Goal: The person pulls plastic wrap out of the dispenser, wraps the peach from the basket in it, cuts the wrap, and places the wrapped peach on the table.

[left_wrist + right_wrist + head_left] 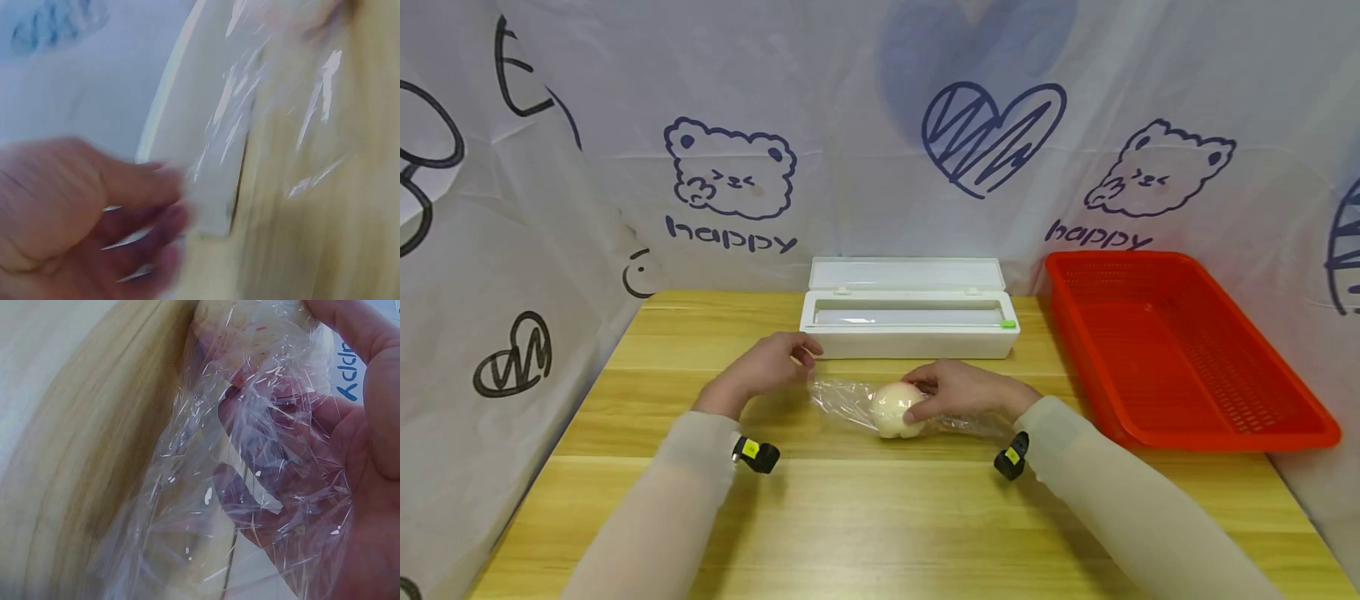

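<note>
A round cream-coloured thing [893, 410] lies on the table, wrapped in clear cling film [838, 397] that trails off to both sides. My right hand [964, 390] grips it from the right, thumb in front and fingers behind. In the right wrist view, crumpled film [187, 506] hangs across the fingers, and the wrapped thing [250, 331] shows reddish streaks. Just beyond the film's left end, my left hand [767, 371] hovers with loosely bent fingers and no visible hold. The left wrist view blurs this hand [81, 212]; the film [225, 106] lies beside its fingertips.
Behind the hands stands a white cling film box [917, 345], its lid [907, 273] raised, with a roll inside and a green slider [1008, 324] at its right. A red plastic basket [1075, 367] occupies the right side. A printed curtain [857, 167] hangs behind the wooden table [850, 517].
</note>
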### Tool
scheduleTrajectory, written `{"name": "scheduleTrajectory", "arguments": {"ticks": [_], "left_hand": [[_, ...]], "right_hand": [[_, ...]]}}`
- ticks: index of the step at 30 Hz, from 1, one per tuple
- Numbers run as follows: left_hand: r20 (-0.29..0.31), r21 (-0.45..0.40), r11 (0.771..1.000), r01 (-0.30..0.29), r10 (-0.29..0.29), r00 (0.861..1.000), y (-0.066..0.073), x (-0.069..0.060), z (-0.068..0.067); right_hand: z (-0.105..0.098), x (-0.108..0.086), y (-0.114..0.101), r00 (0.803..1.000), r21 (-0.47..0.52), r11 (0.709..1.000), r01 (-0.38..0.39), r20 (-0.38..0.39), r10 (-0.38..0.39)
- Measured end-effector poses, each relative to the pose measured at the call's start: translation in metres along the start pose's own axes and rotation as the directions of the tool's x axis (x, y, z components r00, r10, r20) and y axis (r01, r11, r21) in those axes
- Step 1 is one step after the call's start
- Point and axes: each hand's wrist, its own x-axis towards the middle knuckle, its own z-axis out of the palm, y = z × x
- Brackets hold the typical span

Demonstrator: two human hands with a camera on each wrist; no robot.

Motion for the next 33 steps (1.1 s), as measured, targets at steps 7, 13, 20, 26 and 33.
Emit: {"name": "scheduleTrajectory", "arguments": {"ticks": [7, 13, 20, 26, 33], "left_hand": [[-0.057, 0.413, 0.868, -0.276, 0.327, 0.943, 0.061, -0.010, 0.044], [0.076, 0.540, 0.772, -0.335, 0.351, 0.933, 0.073, -0.010, 0.078], [0.063, 0.546, 0.782, -0.300, 0.319, 0.946, 0.066, 0.000, 0.090], [0.045, 0.482, 0.835, -0.264, 0.277, 0.960, 0.061, -0.002, 0.089], [-0.023, 0.413, 0.887, -0.209, 0.239, 0.971, 0.053, -0.010, 0.078]], "right_hand": [[-0.004, 0.000, 0.005, 1.000, 0.016, 1.000, -0.002, 0.025, 0.001], [-0.005, 0.000, 0.007, 0.999, 0.036, 0.999, 0.003, 0.039, -0.005], [-0.007, -0.009, 0.008, 0.998, 0.025, 0.999, -0.047, -0.051, 0.049], [-0.018, -0.029, 0.021, 0.936, -0.004, 0.994, -0.110, -0.336, 0.103], [-0.024, -0.056, 0.024, 0.867, 0.133, 0.974, -0.184, -0.445, 0.225]]}}
